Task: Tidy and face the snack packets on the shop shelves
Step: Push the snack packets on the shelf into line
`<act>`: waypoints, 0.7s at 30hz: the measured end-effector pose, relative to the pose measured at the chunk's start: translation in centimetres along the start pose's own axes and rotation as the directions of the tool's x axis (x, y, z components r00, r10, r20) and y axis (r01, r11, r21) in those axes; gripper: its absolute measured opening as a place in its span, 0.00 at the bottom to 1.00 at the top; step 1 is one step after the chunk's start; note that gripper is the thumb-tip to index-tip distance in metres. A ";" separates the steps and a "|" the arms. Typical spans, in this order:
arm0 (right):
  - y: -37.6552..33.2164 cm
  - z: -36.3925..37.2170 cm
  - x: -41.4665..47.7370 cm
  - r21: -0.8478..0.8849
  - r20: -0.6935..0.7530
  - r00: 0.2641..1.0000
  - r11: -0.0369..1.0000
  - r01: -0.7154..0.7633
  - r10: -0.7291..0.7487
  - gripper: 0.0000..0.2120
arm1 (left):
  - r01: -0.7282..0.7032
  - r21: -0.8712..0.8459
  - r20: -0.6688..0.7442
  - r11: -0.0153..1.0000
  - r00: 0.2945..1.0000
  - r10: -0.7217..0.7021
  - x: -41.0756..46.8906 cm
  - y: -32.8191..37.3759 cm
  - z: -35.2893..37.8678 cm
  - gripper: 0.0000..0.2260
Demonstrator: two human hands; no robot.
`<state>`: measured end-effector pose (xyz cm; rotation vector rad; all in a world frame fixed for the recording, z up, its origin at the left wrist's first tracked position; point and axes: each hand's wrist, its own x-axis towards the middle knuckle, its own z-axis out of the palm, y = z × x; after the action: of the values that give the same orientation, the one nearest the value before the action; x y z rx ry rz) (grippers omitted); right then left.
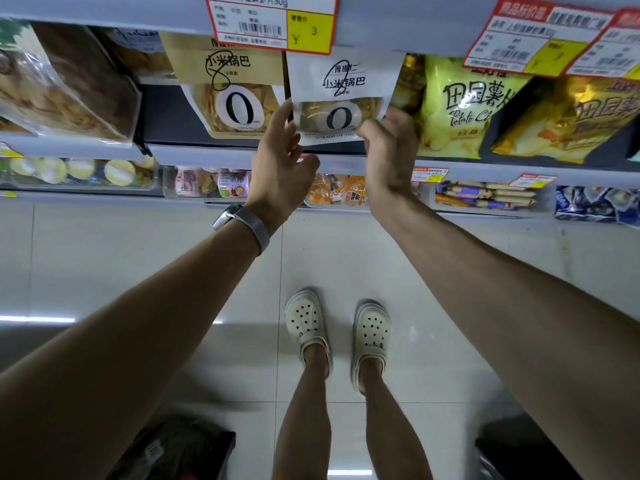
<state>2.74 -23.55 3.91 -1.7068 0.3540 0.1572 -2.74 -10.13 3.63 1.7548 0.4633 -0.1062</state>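
Starting far left with a clear bag [69, 88] of brown snacks, slumped on the shelf [207, 155]. Next along, a kraft-brown packet [232, 91] reading 小米锅巴 over a big "0" on its window, tilted a touch. Hanging overhead, a red-framed price tag [273, 22]: "30g" and "¥ 3" readable, the small print not. Then the left hand [280, 157], watch [239, 220] on the wrist, fingers loose and spread, forefinger laid along the left edge of the white packet [341, 98], thumb hanging clear below. Same 小米锅巴 and "0" here, standing at the front lip of that same shelf, face out. Looks light, thin and crinkly, with brittle crisps showing through the window, so best taken by the flat sealed edges and bottom corners, never squeezed across the belly. Pinching the lower right corner with the right hand [391, 147], thumb against curled fingers. Further right, a yellow bag [460, 109] marked 田园薯 and "Potato C…", puffed with air and probably slippery, then a gold bag [571, 123] lying askew, lettering partly hidden.
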 end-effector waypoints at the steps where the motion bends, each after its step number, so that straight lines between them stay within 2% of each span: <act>1: 0.1 0.1 -0.1 -0.004 -0.003 1.000 1.000 -0.013 0.013 0.09 | 0.009 -0.009 -0.009 1.000 1.000 -0.009 0.0 0.1 0.1 0.34; 5: 0.4 -0.3 -0.7 -0.027 0.041 0.999 0.999 -0.026 0.027 0.06 | 0.007 0.024 -0.037 1.000 0.999 -0.006 -0.6 0.7 0.0 0.34; 9: -0.1 -1.0 -0.8 -0.105 0.110 0.993 0.994 -0.032 0.043 0.13 | 0.074 0.227 -0.088 0.971 0.995 -0.055 -1.8 1.4 0.1 0.37; 12: -0.7 -1.8 -1.4 -0.176 0.168 0.979 0.981 -0.088 0.118 0.18 | 0.119 0.349 -0.082 0.930 0.992 -0.097 -2.5 1.7 0.5 0.33; 16: -0.9 -4.3 -2.4 -0.448 0.315 0.944 0.892 0.059 0.095 0.28 | 0.109 0.553 -0.026 0.826 0.993 -0.114 -4.2 2.3 1.4 0.25; 21: -1.7 -10.4 -3.1 -0.627 0.482 0.873 0.723 0.289 0.069 0.27 | 0.100 0.632 0.031 0.768 0.988 -0.154 -6.0 3.0 4.3 0.25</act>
<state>-0.65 -33.07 8.22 -2.3363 -0.2304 0.6821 -6.33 -16.24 7.24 2.3688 0.5239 -0.4786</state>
